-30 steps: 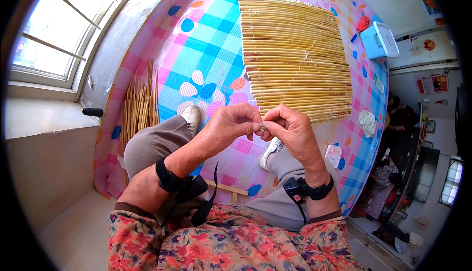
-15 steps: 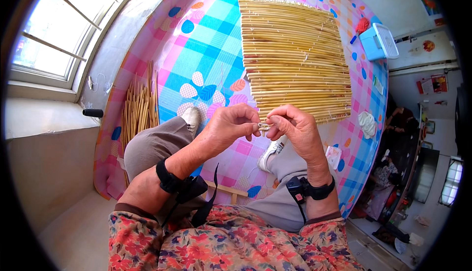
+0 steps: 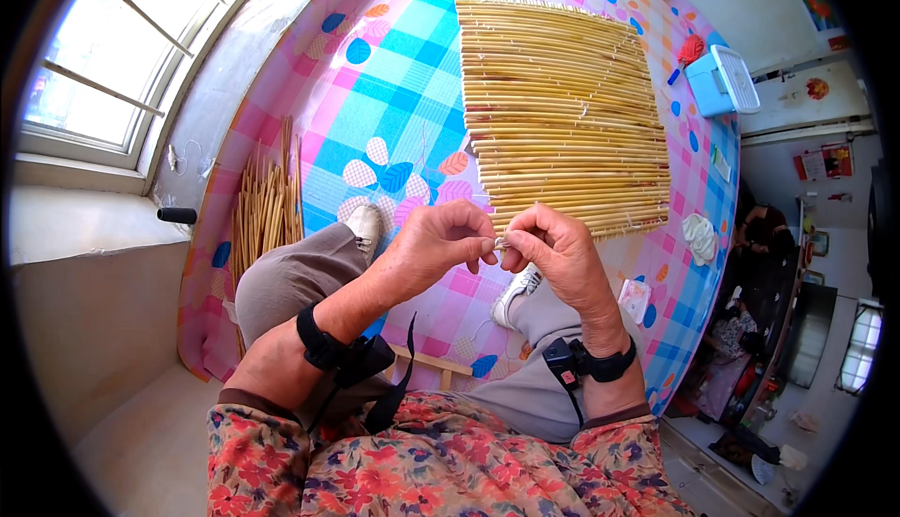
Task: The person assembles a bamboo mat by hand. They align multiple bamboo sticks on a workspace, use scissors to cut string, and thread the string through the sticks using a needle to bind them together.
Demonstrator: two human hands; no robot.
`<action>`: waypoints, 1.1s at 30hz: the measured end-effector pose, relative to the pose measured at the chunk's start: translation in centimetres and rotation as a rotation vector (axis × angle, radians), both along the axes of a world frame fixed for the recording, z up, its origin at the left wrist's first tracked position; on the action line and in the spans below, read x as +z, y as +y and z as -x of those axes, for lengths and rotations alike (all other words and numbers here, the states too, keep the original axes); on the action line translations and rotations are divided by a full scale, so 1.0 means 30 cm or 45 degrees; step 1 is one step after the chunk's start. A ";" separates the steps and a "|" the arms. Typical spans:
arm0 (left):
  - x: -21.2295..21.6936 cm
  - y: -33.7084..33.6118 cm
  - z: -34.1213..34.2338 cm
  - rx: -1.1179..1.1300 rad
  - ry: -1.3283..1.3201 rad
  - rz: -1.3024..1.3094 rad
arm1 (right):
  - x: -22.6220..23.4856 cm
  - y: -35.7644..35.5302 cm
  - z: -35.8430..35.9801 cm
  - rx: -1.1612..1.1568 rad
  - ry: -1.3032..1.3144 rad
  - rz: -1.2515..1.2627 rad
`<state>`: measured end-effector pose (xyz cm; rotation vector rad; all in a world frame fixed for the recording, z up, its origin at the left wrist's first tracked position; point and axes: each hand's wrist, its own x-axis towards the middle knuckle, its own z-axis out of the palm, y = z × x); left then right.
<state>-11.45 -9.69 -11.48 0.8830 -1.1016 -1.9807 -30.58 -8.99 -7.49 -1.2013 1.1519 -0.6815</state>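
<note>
A mat of yellow plant stalks [image 3: 562, 114], laid in parallel rows and bound with thread, lies in front of me. At its near edge, left of the middle, my left hand [image 3: 433, 243] and my right hand [image 3: 555, 253] meet almost fingertip to fingertip. Between them is a small loop of pale cord [image 3: 501, 243]. Thumb and forefinger of each hand are closed in a pinch on this cord; the fingers partly cover it. Whether the cord is tied to the last stalk cannot be made out.
Loose stalks [image 3: 265, 200] lie in a bundle at the left, near the window wall. A checked cover [image 3: 394, 76] spreads under everything. Toward the right are a blue lidded box [image 3: 710, 86], a red ball of yarn [image 3: 691, 48], a white cloth [image 3: 699, 238] and a small packet [image 3: 635, 299].
My right hand has turned slightly and drawn its fingertips closer to the left ones. The cord loop between them now shows smaller. The left hand and the mat have stayed almost still.
</note>
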 end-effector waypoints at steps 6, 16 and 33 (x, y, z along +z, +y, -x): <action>-0.002 -0.002 -0.004 0.028 0.118 -0.045 | -0.002 -0.005 -0.003 -0.033 -0.102 -0.048; 0.007 -0.003 -0.015 0.018 0.152 -0.132 | -0.020 -0.004 -0.001 -0.010 -0.131 -0.045; 0.028 0.000 -0.018 -0.039 -0.310 0.025 | -0.016 -0.018 -0.021 -0.210 -0.067 0.358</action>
